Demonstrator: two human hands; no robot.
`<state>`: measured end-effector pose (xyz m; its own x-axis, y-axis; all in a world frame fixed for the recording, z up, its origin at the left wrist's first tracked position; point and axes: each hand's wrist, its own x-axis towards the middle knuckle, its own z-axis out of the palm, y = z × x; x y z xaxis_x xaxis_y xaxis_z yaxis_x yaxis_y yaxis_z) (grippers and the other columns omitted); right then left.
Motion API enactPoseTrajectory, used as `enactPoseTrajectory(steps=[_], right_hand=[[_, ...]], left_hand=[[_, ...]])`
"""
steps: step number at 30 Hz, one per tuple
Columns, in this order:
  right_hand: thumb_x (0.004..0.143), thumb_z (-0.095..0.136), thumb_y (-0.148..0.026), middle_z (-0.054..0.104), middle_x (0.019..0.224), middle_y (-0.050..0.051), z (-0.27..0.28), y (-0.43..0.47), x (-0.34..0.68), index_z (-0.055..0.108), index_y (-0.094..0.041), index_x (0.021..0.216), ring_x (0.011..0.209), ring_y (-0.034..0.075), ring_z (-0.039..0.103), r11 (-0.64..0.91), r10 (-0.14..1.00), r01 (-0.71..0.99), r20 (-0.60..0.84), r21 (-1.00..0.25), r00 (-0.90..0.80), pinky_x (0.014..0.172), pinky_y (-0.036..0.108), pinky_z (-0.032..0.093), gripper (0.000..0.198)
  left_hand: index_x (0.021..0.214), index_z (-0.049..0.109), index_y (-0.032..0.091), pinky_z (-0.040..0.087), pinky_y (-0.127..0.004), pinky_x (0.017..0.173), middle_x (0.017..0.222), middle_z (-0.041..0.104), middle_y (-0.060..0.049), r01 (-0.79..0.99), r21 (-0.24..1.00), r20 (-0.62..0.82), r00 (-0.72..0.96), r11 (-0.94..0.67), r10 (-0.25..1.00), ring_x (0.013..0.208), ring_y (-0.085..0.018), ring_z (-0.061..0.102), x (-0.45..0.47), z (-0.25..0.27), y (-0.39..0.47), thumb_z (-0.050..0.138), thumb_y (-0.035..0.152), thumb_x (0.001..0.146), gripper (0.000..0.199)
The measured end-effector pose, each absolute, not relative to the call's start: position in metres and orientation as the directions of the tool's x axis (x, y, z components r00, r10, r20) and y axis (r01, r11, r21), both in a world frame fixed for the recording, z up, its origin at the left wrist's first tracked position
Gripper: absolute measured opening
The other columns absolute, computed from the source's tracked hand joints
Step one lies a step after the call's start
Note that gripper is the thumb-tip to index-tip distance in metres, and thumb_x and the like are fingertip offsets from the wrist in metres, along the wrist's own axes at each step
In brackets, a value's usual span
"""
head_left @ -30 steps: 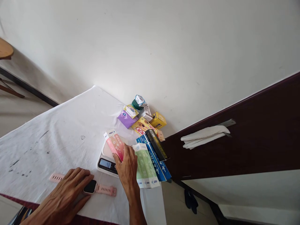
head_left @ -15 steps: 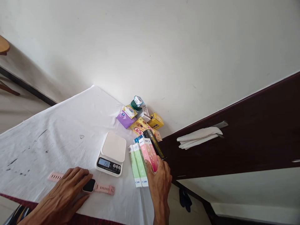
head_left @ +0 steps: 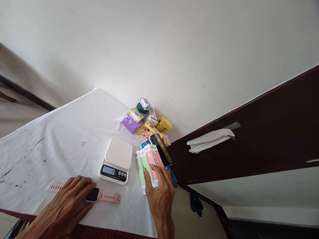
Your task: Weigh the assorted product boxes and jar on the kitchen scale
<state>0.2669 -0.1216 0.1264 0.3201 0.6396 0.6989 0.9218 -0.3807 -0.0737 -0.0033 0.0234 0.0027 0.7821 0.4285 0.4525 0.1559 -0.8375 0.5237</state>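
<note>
My left hand (head_left: 74, 196) lies flat on the table across a pink-strapped smartwatch (head_left: 92, 195), covering part of the strap. Its index finger and thumb are at either side of the dark watch face. My right hand (head_left: 159, 186) rests over slim cartons, thumb and index finger apart. The thumb is at a green carton (head_left: 139, 169), and the fingers lie over a pink carton (head_left: 151, 156). Whether it grips any carton is unclear. Between my hands stands a white digital kitchen scale (head_left: 118, 153) with its display lit and nothing on its platform.
Behind the cartons are a black box (head_left: 159, 146), a yellow snack box (head_left: 147, 129), a purple box (head_left: 131, 123), a yellow box (head_left: 164, 124) and a green-and-white item (head_left: 143, 105). White cloth covers the table (head_left: 74, 122). A white towel (head_left: 211, 139) hangs at the right.
My right hand has shifted left from the pink carton's end towards the green cartons. A second pink carton side now shows. The scale's reading has dropped from 15.6 to about zero.
</note>
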Motion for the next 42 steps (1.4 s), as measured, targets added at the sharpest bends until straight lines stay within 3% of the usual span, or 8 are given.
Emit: enactPoseTrajectory(steps=[2, 6, 10, 13, 18, 26, 36, 42], right_hand=[[0.105, 0.054, -0.046, 0.073, 0.106, 0.014, 0.121, -0.121, 0.270, 0.070, -0.015, 0.117, 0.099, 0.029, 0.065, -0.445, 0.629, 0.895, 0.700, -0.032, 0.338, 0.089, 0.041, 0.049, 0.037], [0.104, 0.037, -0.066, 0.067, 0.119, 0.026, 0.107, -0.131, 0.295, 0.065, -0.006, 0.129, 0.106, 0.039, 0.062, -0.711, 0.543, 0.703, 0.651, 0.020, 0.530, 0.079, 0.045, 0.046, 0.071], [0.099, 0.026, -0.079, 0.069, 0.115, 0.026, 0.089, -0.139, 0.316, 0.063, -0.005, 0.133, 0.106, 0.040, 0.065, -0.733, 0.574, 0.679, 0.501, -0.039, 0.648, 0.078, 0.044, 0.046, 0.089], [0.095, 0.026, -0.084, 0.070, 0.118, 0.025, 0.082, -0.140, 0.322, 0.063, -0.006, 0.132, 0.109, 0.041, 0.066, -0.726, 0.545, 0.677, 0.501, -0.118, 0.672, 0.080, 0.045, 0.047, 0.094], [0.092, 0.046, -0.083, 0.071, 0.121, 0.021, 0.093, -0.128, 0.315, 0.064, -0.012, 0.132, 0.109, 0.038, 0.067, -0.617, 0.521, 0.743, 0.572, -0.261, 0.634, 0.088, 0.046, 0.050, 0.084], [0.097, 0.063, -0.053, 0.070, 0.127, 0.015, 0.082, -0.069, 0.273, 0.059, -0.020, 0.138, 0.117, 0.032, 0.064, -0.308, 0.779, 0.892, 0.450, -0.331, 0.436, 0.097, 0.049, 0.052, 0.053], [0.096, 0.065, -0.051, 0.067, 0.132, 0.016, 0.065, -0.058, 0.274, 0.057, -0.019, 0.140, 0.123, 0.034, 0.060, -0.293, 0.822, 0.887, 0.381, -0.356, 0.424, 0.102, 0.053, 0.050, 0.055], [0.097, 0.062, -0.058, 0.065, 0.135, 0.017, 0.095, -0.067, 0.283, 0.059, -0.019, 0.137, 0.126, 0.031, 0.060, -0.314, 0.735, 0.827, 0.432, -0.465, 0.522, 0.105, 0.050, 0.050, 0.056]], left_hand=[[0.140, 0.059, 0.030, 0.052, -0.037, 0.097, 0.126, 0.070, -0.004, 0.159, 0.522, 0.445, 0.788, -0.838, 0.427, 0.112, -0.025, 0.063, -0.004, 0.004, 0.023, 0.069, 0.037, 0.097, 0.045], [0.140, 0.059, 0.030, 0.053, -0.038, 0.097, 0.126, 0.070, -0.004, 0.169, 0.521, 0.434, 0.792, -0.836, 0.430, 0.112, -0.025, 0.064, -0.004, 0.005, 0.023, 0.069, 0.036, 0.097, 0.044], [0.138, 0.060, 0.031, 0.054, -0.038, 0.097, 0.125, 0.070, -0.004, 0.165, 0.539, 0.438, 0.783, -0.826, 0.442, 0.111, -0.026, 0.064, -0.002, 0.005, 0.022, 0.070, 0.036, 0.096, 0.044], [0.137, 0.061, 0.030, 0.054, -0.039, 0.097, 0.125, 0.070, -0.005, 0.191, 0.566, 0.410, 0.779, -0.802, 0.475, 0.112, -0.026, 0.063, -0.002, 0.007, 0.021, 0.069, 0.035, 0.096, 0.041], [0.138, 0.060, 0.031, 0.056, -0.036, 0.096, 0.125, 0.070, -0.004, 0.192, 0.555, 0.389, 0.800, -0.809, 0.457, 0.110, -0.025, 0.064, -0.002, 0.007, 0.020, 0.069, 0.037, 0.097, 0.042], [0.139, 0.060, 0.031, 0.056, -0.036, 0.095, 0.125, 0.072, -0.004, 0.198, 0.533, 0.401, 0.797, -0.823, 0.451, 0.110, -0.025, 0.066, -0.003, 0.006, 0.021, 0.070, 0.033, 0.095, 0.044], [0.141, 0.057, 0.031, 0.051, -0.041, 0.103, 0.131, 0.070, -0.004, 0.229, 0.532, 0.385, 0.792, -0.815, 0.474, 0.118, -0.027, 0.064, -0.002, 0.002, 0.016, 0.071, 0.027, 0.093, 0.050], [0.137, 0.059, 0.031, 0.053, -0.036, 0.097, 0.126, 0.071, -0.002, 0.206, 0.540, 0.362, 0.819, -0.816, 0.446, 0.112, -0.024, 0.066, -0.004, 0.010, 0.021, 0.070, 0.026, 0.094, 0.045]])
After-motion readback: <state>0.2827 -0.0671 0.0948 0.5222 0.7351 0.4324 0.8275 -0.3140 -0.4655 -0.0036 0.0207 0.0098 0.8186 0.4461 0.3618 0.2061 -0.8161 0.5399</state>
